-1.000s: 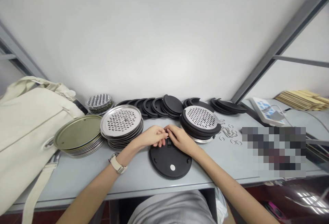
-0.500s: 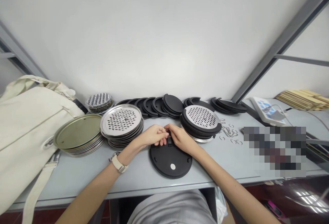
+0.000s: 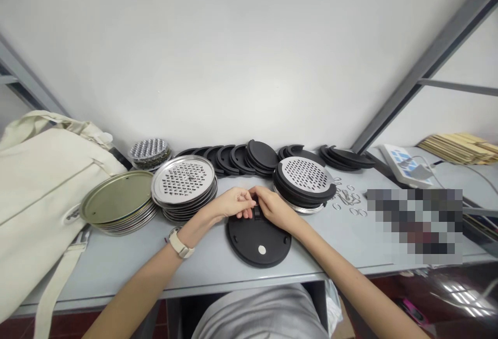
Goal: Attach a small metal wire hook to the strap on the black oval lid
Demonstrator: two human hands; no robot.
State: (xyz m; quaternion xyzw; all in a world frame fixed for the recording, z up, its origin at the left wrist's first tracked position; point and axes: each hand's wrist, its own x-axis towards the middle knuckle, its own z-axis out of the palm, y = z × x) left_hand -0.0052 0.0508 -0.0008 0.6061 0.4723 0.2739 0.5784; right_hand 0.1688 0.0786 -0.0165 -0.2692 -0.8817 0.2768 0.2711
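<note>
A round black plastic disc [image 3: 259, 248] lies flat on the table before me, a white dot near its front edge. At its far edge, by a small black tab [image 3: 256, 212], both my hands meet. My left hand [image 3: 239, 203] is closed in a pinch, thumb against forefinger; anything in that pinch is too small to make out. Bent and pressed together, the fingers of my right hand [image 3: 270, 207] sit over the disc's far right edge, their tips touching or nearly touching the left ones. What lies beneath these fingertips is hidden.
Left of the disc stand stacked metal grater plates [image 3: 182, 179] and olive-green round trays [image 3: 116, 199], beside a cream bag [image 3: 50, 183]. Behind are black notched discs [image 3: 262, 155]. To the right, a perforated plate [image 3: 307, 174] tops a black stack, near loose metal rings [image 3: 354, 212].
Both hands stay at the disc's far edge with barely any movement. The whole view has shifted very slightly.
</note>
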